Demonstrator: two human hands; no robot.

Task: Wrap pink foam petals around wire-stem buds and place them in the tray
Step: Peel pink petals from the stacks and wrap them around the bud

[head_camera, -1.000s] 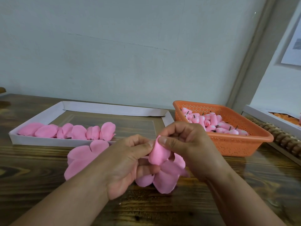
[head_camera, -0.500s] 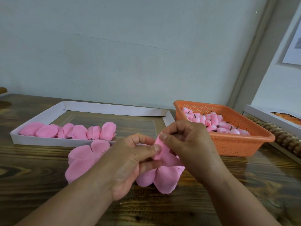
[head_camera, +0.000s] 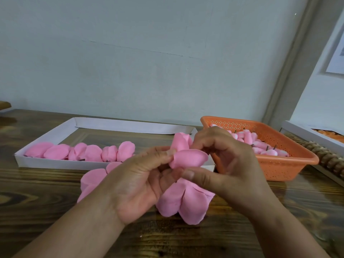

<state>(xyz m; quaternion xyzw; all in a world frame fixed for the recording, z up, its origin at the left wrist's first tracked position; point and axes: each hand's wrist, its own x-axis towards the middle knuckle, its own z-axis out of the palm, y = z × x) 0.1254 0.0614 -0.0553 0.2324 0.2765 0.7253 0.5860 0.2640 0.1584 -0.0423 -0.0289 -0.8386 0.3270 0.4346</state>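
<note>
Mid-wrap. Left hand [head_camera: 137, 183] pinches foam petal piece [head_camera: 186, 200] near centre; right hand [head_camera: 229, 164] curls a petal inward. White tray [head_camera: 46, 162], far left, holds approx. seven finished buds [head_camera: 89, 152]. Orange basket [head_camera: 279, 168], far right, w/ many bare buds left.

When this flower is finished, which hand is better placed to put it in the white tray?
Probably the left hand: it grips the flower, and the white tray lies on its side.

Both forearms reach in from below, hands meeting mid-frame. Left hand [head_camera: 141, 183] palm up, thumb and curled fingers pinching pink foam. Right hand [head_camera: 229, 168] knuckles up, thumb extended toward left, fingers curled on it.
</note>
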